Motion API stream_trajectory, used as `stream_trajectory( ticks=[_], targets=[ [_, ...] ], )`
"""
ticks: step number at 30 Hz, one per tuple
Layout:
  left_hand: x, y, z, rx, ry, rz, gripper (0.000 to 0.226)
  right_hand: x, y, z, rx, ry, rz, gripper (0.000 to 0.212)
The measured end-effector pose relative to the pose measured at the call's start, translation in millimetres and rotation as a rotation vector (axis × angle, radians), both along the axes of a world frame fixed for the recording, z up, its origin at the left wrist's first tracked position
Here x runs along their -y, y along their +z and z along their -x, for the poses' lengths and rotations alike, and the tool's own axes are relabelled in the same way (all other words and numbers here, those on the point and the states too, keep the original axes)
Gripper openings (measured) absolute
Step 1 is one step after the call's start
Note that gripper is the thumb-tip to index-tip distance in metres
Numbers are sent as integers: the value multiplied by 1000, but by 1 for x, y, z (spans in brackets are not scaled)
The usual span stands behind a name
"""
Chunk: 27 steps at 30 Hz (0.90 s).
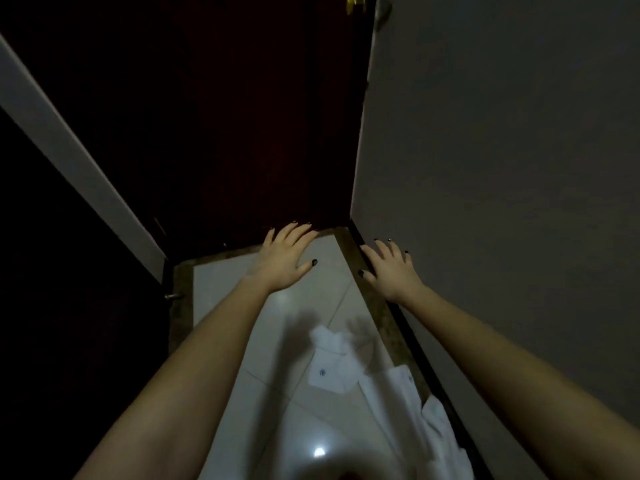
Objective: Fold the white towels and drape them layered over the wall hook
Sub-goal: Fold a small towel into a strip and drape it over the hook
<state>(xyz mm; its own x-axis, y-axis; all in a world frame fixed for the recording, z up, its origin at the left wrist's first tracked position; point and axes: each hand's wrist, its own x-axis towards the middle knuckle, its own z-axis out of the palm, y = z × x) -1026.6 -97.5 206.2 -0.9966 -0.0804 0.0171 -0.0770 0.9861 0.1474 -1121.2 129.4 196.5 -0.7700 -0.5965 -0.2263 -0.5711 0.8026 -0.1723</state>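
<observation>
- Both arms are stretched forward and low, with nothing in either hand.
- Left hand point(289, 258): fingers straight and spread wide, palm down, above the far end of the floor point(239, 306).
- Right hand point(393, 271): fingers also splayed wide and holding nothing, over the dark skirting strip at the foot of the grey wall point(502, 168).
- White towels point(329, 368): on the tiled floor below and nearer than the hands, close against the right wall. One small piece shows a printed mark. A larger bundle point(415, 407) lies rumpled just beside it, running along the skirting.
- No neat fold visible on either; they lie loose and creased.
- Dark red door point(242, 116) shut ahead, with a brass knob point(356, 0) at the top edge of view.
- A pale metal fitting point(383, 10) high on the wall corner may be the hook, but it is too dim and cropped to be sure. Nothing hangs from it.
- Judgement: task barely begun. Picking up, folding and layered draping all remain.
</observation>
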Motion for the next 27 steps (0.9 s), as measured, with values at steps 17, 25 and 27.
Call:
stream_trajectory(
  ticks=[17,25,27],
  targets=[
    [-27,-535,19,236,227,-706,46,-32,-537,-4,206,-165,-5,52],
    [-28,-666,-15,328,372,-728,50,-3,-635,8,104,-28,19,53],
    [-31,-684,-18,279,444,-753,49,2,-652,13,91,-25,-50,59]
  ],
)
